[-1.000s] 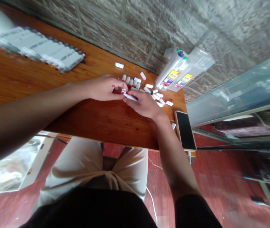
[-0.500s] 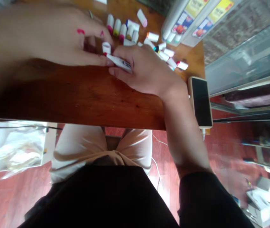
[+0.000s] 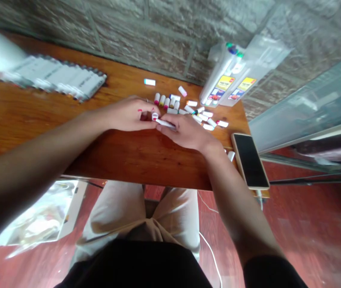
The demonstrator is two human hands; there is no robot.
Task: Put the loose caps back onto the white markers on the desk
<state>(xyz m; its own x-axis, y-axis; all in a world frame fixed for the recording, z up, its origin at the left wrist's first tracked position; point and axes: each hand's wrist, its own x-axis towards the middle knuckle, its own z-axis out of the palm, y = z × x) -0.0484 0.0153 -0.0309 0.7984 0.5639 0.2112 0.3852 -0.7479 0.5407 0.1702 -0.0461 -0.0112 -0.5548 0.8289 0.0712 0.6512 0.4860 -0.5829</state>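
My left hand [image 3: 134,114] pinches a small white marker cap [image 3: 155,115] between thumb and finger, its hollow end facing me. Red-pink ink marks show on the skin of this hand. In my right hand [image 3: 187,130] is a white marker [image 3: 167,123], its red tip pointing left, close by the cap; whether they touch I cannot tell. Beyond both hands lie several loose white caps [image 3: 167,103] with coloured ends, some in a short row, others scattered to the right.
A row of grey-white markers [image 3: 56,78] lies at the back left of the wooden table [image 3: 140,160]. Clear plastic marker cases [image 3: 223,80] stand at the back right by the brick wall [image 3: 164,36]. A phone [image 3: 251,160] with a cable rests at the right edge.
The view has lifted and widened, so the marker row and more wall now show. Both hands keep their hold, with cap and marker tip still close together.
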